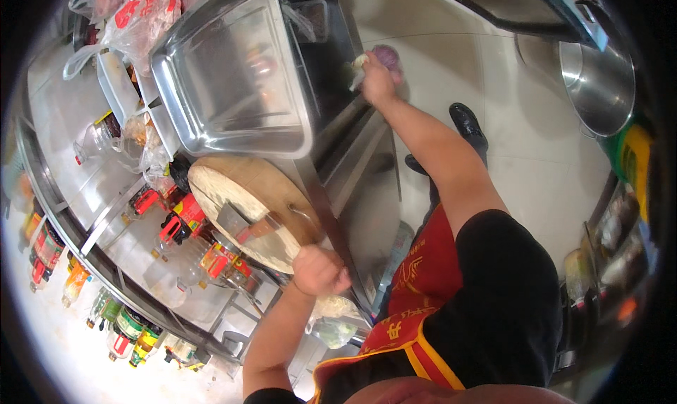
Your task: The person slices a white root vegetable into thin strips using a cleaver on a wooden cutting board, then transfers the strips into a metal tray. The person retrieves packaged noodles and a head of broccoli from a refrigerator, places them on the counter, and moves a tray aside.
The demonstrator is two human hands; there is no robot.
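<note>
My right hand (378, 81) reaches out past the edge of the steel counter (338, 198), above the floor. It grips a blurred purple-and-whitish bundle (387, 59); its exact kind is not clear. My left hand (321, 272) is curled into a fist at the near rim of a thick round wooden chopping block (264, 184), with nothing seen in it. On the block lies a cleaver (232, 221) with a grey blade and a brown handle. Beyond the block, a large rectangular stainless steel pan (240, 142) stands on the counter.
Plastic bags (140, 26) and white containers (119, 86) lie left of the pan. Several bottles (185, 213) with red handles stand beyond the block. A deep steel pot (597, 92) is at the right. Bagged greens (333, 330) lie below my left hand.
</note>
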